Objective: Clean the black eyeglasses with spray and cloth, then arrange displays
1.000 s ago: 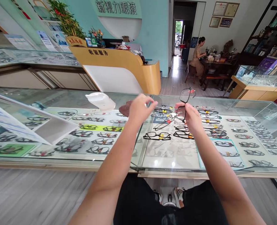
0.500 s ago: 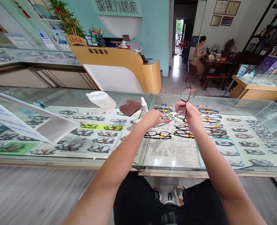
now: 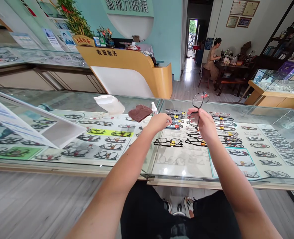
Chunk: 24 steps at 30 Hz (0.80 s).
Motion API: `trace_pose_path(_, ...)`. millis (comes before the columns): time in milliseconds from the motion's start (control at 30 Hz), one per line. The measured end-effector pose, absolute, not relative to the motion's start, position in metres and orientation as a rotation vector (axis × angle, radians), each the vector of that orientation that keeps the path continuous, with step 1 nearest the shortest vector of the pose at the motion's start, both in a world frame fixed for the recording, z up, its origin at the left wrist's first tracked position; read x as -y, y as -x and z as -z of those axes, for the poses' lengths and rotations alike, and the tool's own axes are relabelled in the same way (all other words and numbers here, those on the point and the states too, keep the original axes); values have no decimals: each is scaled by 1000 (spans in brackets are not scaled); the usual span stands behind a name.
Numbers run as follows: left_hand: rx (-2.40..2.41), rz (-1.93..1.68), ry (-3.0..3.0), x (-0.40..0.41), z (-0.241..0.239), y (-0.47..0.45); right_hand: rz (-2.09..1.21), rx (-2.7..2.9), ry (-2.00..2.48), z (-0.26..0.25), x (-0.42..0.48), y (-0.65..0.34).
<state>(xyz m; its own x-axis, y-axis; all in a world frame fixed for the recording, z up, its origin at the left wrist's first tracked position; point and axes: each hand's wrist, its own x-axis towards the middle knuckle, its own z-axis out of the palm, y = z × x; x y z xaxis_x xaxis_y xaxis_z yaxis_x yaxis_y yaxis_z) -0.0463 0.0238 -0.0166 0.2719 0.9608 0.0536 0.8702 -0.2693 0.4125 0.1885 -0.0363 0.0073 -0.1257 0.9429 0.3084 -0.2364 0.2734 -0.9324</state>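
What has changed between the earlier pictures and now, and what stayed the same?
The left hand has moved to the right, away from the cloth, leaving the small bottle in view; it is now by the display frames, though whether it grips one is hidden. The right hand still holds the glasses on end, and the cloth stays put.

Gap between the hands (image 3: 160,122), brown cloth (image 3: 139,113) and bottle (image 3: 154,109) (close together) blocking left.
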Motion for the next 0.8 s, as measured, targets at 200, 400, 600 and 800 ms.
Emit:
trace_pose_path(200,-1613,-647,-2175,-11,-3,44,-1189,1266,762,-10,37,-189)
trace_pose_path(400,-1065,-1176,-1411,10,-23,29,-1214,1262,719,-13,42,-186)
trace_pose_path(600,-731,-1216,-1051,23,-22,7,-1251,1328,693,-13,47,-181)
trace_pose_path(800,-567,-1186,-899,26,-21,0,-1236,1435,614,-8,47,-180)
